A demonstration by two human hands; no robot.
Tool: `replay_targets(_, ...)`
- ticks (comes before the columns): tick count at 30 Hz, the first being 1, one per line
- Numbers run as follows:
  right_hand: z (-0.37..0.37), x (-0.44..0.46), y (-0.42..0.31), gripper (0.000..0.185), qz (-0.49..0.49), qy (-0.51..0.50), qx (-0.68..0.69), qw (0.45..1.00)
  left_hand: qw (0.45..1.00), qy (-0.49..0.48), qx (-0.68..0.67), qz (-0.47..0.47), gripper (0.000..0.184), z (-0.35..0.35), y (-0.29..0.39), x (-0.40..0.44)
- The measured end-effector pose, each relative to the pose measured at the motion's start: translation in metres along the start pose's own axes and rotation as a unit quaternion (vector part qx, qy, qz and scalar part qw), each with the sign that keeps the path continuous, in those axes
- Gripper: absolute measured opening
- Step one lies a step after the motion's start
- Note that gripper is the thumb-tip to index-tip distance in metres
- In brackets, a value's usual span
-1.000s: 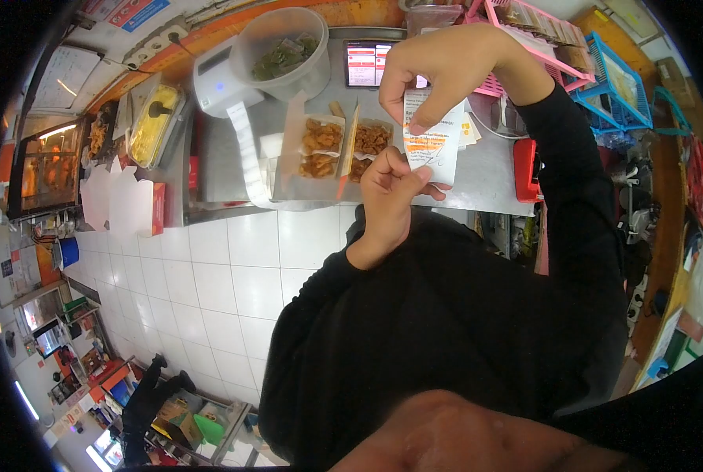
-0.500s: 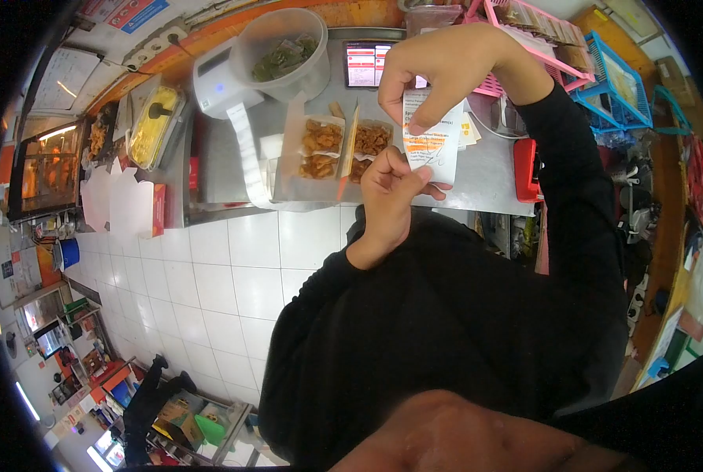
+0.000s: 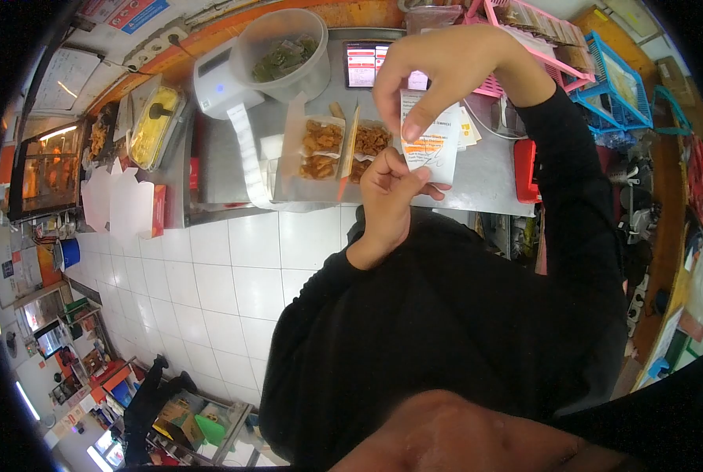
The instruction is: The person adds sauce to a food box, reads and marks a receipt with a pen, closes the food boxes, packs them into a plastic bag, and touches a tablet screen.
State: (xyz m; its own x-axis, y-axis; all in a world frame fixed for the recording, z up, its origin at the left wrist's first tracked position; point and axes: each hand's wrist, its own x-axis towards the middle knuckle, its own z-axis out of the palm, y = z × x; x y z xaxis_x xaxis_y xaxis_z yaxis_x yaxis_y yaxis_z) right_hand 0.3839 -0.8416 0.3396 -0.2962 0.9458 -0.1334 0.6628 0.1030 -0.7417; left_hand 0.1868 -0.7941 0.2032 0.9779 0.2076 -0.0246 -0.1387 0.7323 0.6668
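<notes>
Over the metal counter, a printed paper receipt [image 3: 443, 161] with an orange mark and pen scribbles is held up between both hands. My left hand [image 3: 387, 200] pinches its lower edge, thumb in front. My right hand [image 3: 453, 71] reaches down from above, its thumb pressed on the upper part of the paper; the fingers behind are partly hidden. Just left of the receipt stand two open boxes of fried pieces, a left box [image 3: 320, 149] and a right box [image 3: 371, 139] partly covered by my left hand.
A label printer [image 3: 219, 79] trails a long paper strip [image 3: 247, 149]. Beside it stands a clear tub [image 3: 284, 79] of green packets. A lit tablet [image 3: 361, 67], a pink basket [image 3: 489, 85], blue baskets [image 3: 619, 86] and a red box [image 3: 526, 169] surround the work area. A person's dark-clothed legs [image 3: 143, 405] show lower left.
My right hand has shifted slightly left, and its thumb lies a little further left on the receipt. The paper's upper part bends more. My left hand stays in place.
</notes>
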Motion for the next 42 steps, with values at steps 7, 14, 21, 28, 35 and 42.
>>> replay_targets(7,0.033,-0.031,0.002,0.03,0.104,0.413,-0.05,0.903,0.986,-0.053,-0.035,0.152,0.022,-0.012,-0.005,0.001)
replay_targets(14,0.103,-0.051,-0.009,0.022,0.078,0.524,0.27,0.804,0.975,-0.039,-0.018,0.219,0.023,-0.021,-0.003,-0.002)
replay_targets(21,0.133,-0.042,-0.029,0.048,0.006,0.537,0.347,0.769,0.977,-0.049,-0.021,0.206,0.027,-0.01,-0.005,0.002)
replay_targets(28,0.14,-0.041,-0.028,0.042,-0.037,0.59,0.247,0.768,0.979,-0.078,-0.037,0.182,0.024,-0.008,-0.007,0.004)
replay_targets(35,0.14,-0.037,-0.031,0.05,-0.044,0.63,0.206,0.747,0.984,-0.093,-0.034,0.148,0.022,-0.005,-0.01,0.006)
replay_targets(42,0.138,-0.036,-0.024,0.052,-0.043,0.628,0.17,0.758,0.987,-0.087,-0.025,0.131,0.024,-0.007,-0.01,0.006)
